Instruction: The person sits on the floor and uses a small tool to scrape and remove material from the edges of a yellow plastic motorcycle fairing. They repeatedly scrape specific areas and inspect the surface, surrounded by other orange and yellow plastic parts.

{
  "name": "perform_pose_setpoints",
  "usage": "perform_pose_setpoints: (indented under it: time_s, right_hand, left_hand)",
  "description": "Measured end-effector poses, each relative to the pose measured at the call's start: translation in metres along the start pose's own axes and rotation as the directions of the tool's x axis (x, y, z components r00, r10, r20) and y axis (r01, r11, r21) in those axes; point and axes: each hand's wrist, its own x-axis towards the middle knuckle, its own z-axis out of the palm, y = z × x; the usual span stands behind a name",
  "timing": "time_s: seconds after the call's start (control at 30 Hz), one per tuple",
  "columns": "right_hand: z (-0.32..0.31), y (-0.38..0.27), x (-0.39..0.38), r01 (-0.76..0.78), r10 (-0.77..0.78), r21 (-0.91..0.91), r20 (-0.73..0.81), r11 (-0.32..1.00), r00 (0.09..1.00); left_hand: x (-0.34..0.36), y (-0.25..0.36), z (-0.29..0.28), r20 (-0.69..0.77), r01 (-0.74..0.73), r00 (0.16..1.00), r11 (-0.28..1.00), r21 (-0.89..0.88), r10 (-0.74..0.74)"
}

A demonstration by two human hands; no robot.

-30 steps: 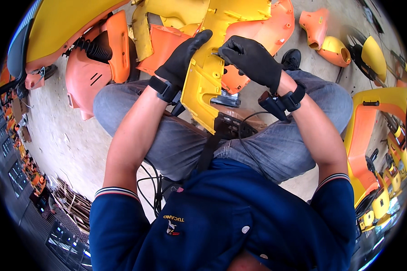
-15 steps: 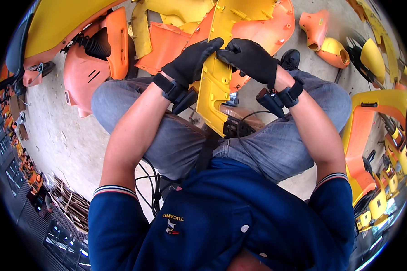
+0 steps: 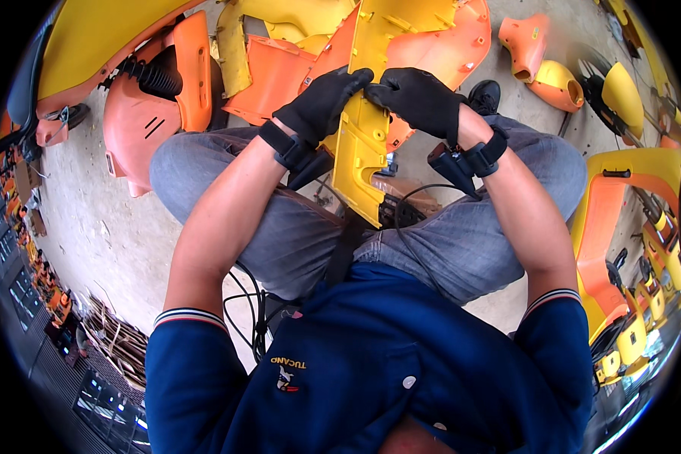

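Note:
Between my knees I hold up a long yellow plastic panel (image 3: 359,151) with a notched lower end and small clip holes. My left hand (image 3: 322,104), in a black glove, grips its left edge, fingers and thumb closed on it. On the opposite edge, my right hand (image 3: 418,100), gloved too, pinches the panel with the thumb over its face. The thumbs nearly meet across the narrow part. Behind the panel lies a curved orange plastic cover (image 3: 454,47); part of it is hidden by the panel and my right hand.
Flat orange panels (image 3: 271,79) and a yellow panel (image 3: 299,19) lie on the floor ahead. To the left stands a pink-orange scooter fairing (image 3: 140,125). Orange-and-yellow covers (image 3: 556,85) sit at the right, near a large yellow-orange frame (image 3: 609,204). Black cables (image 3: 261,318) hang beside my left thigh.
Both hands keep their hold on the yellow panel. It and the hands have shifted very slightly; otherwise little differs.

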Motion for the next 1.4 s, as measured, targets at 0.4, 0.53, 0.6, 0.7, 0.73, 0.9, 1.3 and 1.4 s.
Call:
perform_pose_setpoints:
  time_s: [0.4,0.53,0.6,0.7,0.73,0.9,1.3,1.4]
  right_hand:
    - [-0.02,-0.018,-0.011,-0.216,0.166,0.271,0.196,0.938,0.966]
    - [-0.025,-0.016,-0.012,-0.25,0.18,0.333,0.228,0.909,0.957]
    - [-0.026,-0.017,-0.014,-0.253,0.18,0.365,0.224,0.896,0.958]
    - [-0.028,-0.016,-0.016,-0.206,0.143,0.414,0.177,0.887,0.974]
    - [-0.029,-0.015,-0.016,-0.178,0.125,0.405,0.154,0.897,0.98]
    - [-0.031,-0.013,-0.011,-0.084,0.05,0.457,0.085,0.885,0.995]
    - [-0.026,-0.021,-0.012,-0.124,0.1,0.563,0.074,0.817,0.992]
    - [-0.029,-0.012,-0.01,-0.109,0.065,0.452,0.112,0.885,0.992]
  left_hand:
    - [0.0,-0.004,-0.004,0.076,-0.252,0.968,0.919,0.302,0.24]
    - [0.01,-0.012,-0.018,0.243,-0.513,0.843,0.583,0.63,0.479]
    - [0.012,-0.015,-0.021,0.302,-0.566,0.791,0.451,0.69,0.532]
    - [0.013,-0.02,-0.024,0.299,-0.557,0.795,0.441,0.704,0.528]
    - [0.014,-0.021,-0.025,0.302,-0.56,0.794,0.439,0.703,0.529]
    - [0.015,-0.015,-0.023,0.22,-0.459,0.884,0.683,0.568,0.412]
    - [0.013,-0.01,-0.023,0.257,-0.475,0.876,0.64,0.604,0.408]
    - [0.01,-0.008,-0.02,0.23,-0.43,0.899,0.648,0.628,0.373]
